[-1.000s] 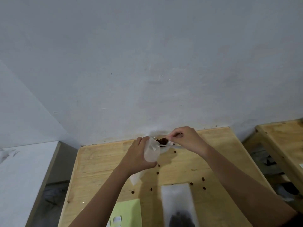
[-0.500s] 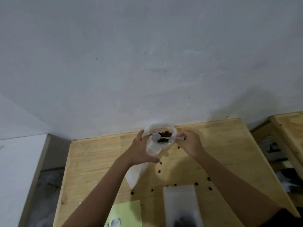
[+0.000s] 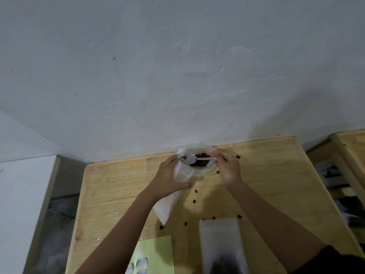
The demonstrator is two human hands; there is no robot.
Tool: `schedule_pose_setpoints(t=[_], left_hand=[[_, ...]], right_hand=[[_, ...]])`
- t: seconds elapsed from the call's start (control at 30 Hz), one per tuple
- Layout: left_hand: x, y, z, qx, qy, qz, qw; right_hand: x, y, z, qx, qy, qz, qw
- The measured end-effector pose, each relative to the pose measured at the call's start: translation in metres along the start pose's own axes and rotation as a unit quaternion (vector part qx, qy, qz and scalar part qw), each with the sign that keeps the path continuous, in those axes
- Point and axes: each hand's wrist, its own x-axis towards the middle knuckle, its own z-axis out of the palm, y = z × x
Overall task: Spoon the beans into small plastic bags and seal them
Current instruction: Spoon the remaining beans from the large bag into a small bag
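At the far edge of the pale wooden table (image 3: 276,175), against the grey-white wall, stands a large clear plastic bag (image 3: 199,148) with its mouth open; the dark brown beans (image 3: 201,165) lie heaped inside it. The left hand (image 3: 169,178) grips a small translucent plastic bag (image 3: 182,174) just beside that opening, thumb and fingers (image 3: 185,185) curled round its upper part; the small bag's mouth faces the beans and its lower end trails down toward the table. The right hand (image 3: 229,169) pinches the handle of a white plastic spoon (image 3: 192,159) between narrow fingertips (image 3: 217,155); the spoon lies level over the beans, its bowl toward the small bag's mouth; whether the bowl carries any beans cannot be told. Loose beans (image 3: 196,191) are scattered over the wood between and around the forearms. Nearer the person a second small translucent bag (image 3: 219,238) lies flat on the table, a dark mass showing at its near end; to its left lies a pale green sheet (image 3: 158,248) bearing small white shapes, too blurred to make out.
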Motion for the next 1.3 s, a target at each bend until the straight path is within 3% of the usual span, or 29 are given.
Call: schedule_pose_setpoints(t=[0.1, 0.27, 0.4, 0.63, 0.87, 1.17, 1.3], left_hand=[[-0.006, -0.001, 0.003, -0.022, 0.013, 0.01, 1.0], [-0.007, 0.002, 0.009, -0.026, 0.021, 0.011, 0.999], [-0.009, 0.004, 0.013, -0.019, 0.029, 0.014, 0.999], [-0.01, 0.0, 0.013, -0.009, 0.05, 0.004, 0.999], [-0.014, -0.002, 0.013, -0.033, 0.028, 0.005, 0.999], [-0.009, -0.011, 0.007, -0.089, 0.039, -0.049, 0.994], [-0.007, -0.011, 0.008, -0.103, 0.046, -0.049, 0.992]], right_hand=[[0.002, 0.001, -0.007, 0.064, 0.018, 0.014, 0.998], [0.001, 0.003, -0.01, 0.046, -0.001, 0.003, 0.999], [-0.007, -0.002, -0.009, 0.025, -0.013, -0.052, 0.998], [-0.021, -0.01, -0.022, -0.075, 0.041, -0.197, 0.977], [-0.037, -0.011, -0.015, -0.038, 0.066, -0.226, 0.971], [-0.046, -0.021, -0.001, -0.035, 0.009, -0.281, 0.959], [-0.044, -0.022, -0.002, -0.038, 0.025, -0.28, 0.959]])
